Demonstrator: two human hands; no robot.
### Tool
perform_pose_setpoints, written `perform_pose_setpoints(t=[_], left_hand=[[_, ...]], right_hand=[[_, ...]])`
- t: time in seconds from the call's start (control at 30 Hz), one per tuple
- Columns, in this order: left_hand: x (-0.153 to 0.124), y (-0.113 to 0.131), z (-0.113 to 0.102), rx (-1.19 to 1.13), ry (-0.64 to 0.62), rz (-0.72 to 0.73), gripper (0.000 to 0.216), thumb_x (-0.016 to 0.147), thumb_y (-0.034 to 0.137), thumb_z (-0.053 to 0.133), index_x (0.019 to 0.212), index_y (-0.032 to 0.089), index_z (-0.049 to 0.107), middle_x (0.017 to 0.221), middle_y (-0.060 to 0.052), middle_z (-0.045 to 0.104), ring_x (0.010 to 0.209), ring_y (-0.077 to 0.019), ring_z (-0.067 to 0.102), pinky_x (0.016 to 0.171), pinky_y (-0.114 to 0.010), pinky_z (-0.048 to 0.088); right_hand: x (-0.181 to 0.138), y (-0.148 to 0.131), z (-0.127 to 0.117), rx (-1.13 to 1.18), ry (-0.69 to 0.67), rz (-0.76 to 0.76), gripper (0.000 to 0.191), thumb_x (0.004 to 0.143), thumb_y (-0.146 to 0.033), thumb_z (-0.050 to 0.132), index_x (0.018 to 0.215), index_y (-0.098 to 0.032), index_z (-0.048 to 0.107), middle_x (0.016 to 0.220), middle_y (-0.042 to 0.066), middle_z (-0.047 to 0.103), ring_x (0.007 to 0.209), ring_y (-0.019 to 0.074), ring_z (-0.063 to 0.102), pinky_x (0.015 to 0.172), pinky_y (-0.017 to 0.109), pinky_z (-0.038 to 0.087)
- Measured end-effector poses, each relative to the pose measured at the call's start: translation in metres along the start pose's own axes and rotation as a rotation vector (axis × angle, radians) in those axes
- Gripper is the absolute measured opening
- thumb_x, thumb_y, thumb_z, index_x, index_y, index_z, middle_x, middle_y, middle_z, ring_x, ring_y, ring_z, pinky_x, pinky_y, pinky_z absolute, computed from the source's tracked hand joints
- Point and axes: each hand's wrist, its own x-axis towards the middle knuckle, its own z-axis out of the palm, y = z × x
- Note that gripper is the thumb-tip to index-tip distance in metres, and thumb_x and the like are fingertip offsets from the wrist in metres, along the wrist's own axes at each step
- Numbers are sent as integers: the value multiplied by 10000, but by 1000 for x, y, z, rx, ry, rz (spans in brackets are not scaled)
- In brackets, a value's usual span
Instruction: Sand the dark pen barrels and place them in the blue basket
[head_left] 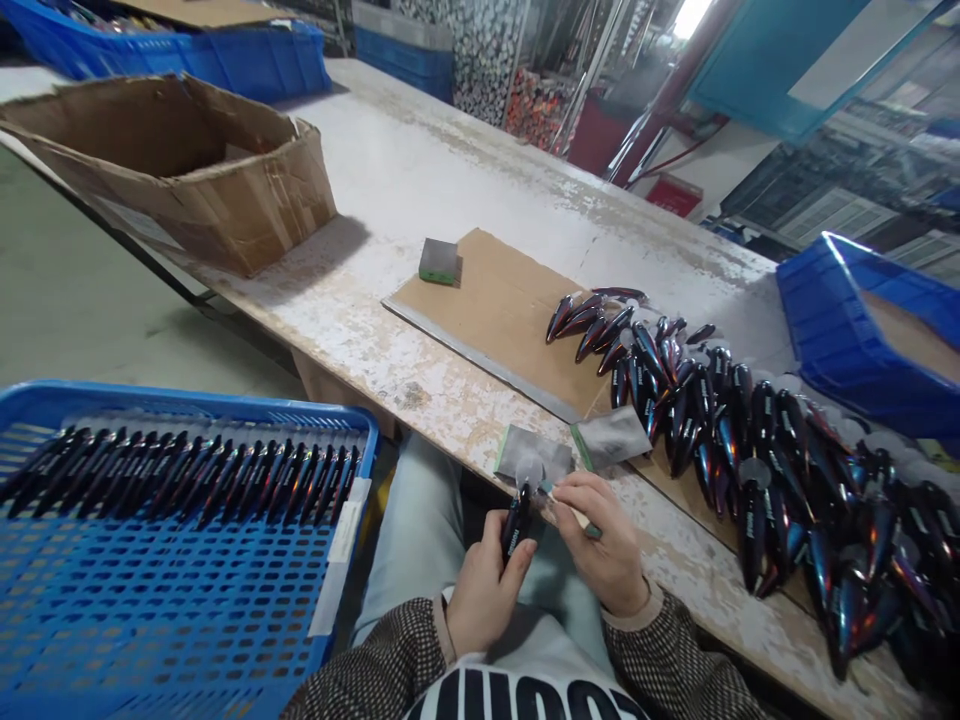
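My left hand (pixel 484 600) grips a dark iridescent teardrop-shaped piece (pixel 516 518) upright, with a small clear disc at its top. My right hand (pixel 604 535) pinches a thin pale wooden stick (pixel 574 512), whose tip reaches the piece. Just beyond my hands lie two sheets of grey abrasive paper (pixel 534 452) on the table's near edge. To the right, a large heap of similar iridescent pieces (pixel 765 470) lies on the white-stained table (pixel 420 170) and a cardboard sheet (pixel 487 320). A green-and-grey sanding block (pixel 439 261) sits on that cardboard.
On my left, a blue perforated crate (pixel 187 600) holds rows of dark pieces. An open cardboard box (pixel 165 170) stands on the table. Blue crates sit at the far end (pixel 247 62) and right (pixel 862 340). My knees lie below the table edge.
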Motion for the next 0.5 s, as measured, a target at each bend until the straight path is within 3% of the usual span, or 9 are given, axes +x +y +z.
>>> perform_pose_setpoints(t=[0.3,0.5], left_hand=[[-1,-2,4,-43,24,20,303,986,464,436,1137,202,461,859,-14,616,727,-174,562,686,-277,392],[-1,0,4,-47,24,29,349,979,509,429,1123,193,469,782,6,564,680,-154,521,639,-262,397]], right_hand=[[-12,-3,5,16,-10,23,140,998,-142,535,927,-204,640,888,49,622,870,232,589,820,411,445],[-8,-3,4,5,95,-16,202,1012,-136,543,1169,-226,634,1054,74,666,1044,260,604,896,439,486]])
